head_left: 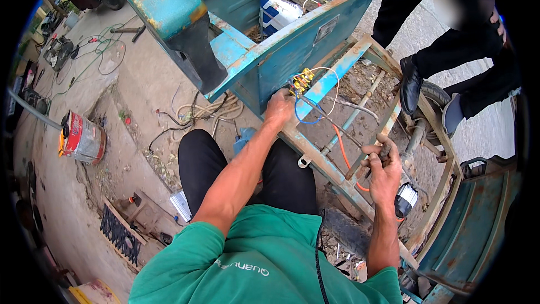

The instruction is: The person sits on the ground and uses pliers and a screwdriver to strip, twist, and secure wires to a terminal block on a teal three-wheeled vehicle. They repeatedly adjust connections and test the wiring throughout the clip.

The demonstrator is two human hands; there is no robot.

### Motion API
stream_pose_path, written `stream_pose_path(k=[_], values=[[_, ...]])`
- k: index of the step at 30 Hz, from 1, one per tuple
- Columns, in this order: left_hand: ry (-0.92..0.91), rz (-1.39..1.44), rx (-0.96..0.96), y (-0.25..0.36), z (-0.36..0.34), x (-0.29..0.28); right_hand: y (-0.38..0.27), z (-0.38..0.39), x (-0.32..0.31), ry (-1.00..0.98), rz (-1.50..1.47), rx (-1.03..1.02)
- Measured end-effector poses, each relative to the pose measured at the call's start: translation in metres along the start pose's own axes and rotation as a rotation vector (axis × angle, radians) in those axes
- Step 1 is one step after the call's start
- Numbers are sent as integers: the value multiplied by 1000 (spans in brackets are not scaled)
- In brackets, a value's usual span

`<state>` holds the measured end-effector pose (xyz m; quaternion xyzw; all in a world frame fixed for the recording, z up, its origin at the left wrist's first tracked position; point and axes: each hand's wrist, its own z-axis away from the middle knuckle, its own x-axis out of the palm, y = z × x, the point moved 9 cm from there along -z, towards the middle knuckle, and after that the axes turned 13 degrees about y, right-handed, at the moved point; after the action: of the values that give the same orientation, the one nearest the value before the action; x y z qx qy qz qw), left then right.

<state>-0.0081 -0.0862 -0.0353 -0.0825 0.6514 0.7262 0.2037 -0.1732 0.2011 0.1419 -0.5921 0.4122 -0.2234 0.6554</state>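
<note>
My left hand (279,108) reaches up to a bundle of coloured wires with a yellow connector block (302,80) on the side of a worn teal metal box (292,50). Its fingers pinch the blue and white wires just below the block. My right hand (383,164) is closed around a rusty metal bar (360,166) of the vehicle frame, beside an orange wire (343,155). A black and white cylindrical part (405,200) sits just below that hand.
A second person in black trousers and black shoes (410,84) stands on the frame at the upper right. A red and white can (83,138) sits on the concrete at left. Cables and tools (84,50) lie at the far left. A teal seat (169,5) juts overhead.
</note>
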Motion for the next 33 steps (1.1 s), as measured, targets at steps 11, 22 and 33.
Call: stream_pose_path(k=[11,22,33], values=[[-23,100,-62,-6,-8,5,-32,-13,21,-51,211,-275],[-16,65,-63,-5,-5,4,-41,-21,33,-76,253,-329],[-36,94,-68,-12,-8,8,-80,-6,53,-352,433,-902]])
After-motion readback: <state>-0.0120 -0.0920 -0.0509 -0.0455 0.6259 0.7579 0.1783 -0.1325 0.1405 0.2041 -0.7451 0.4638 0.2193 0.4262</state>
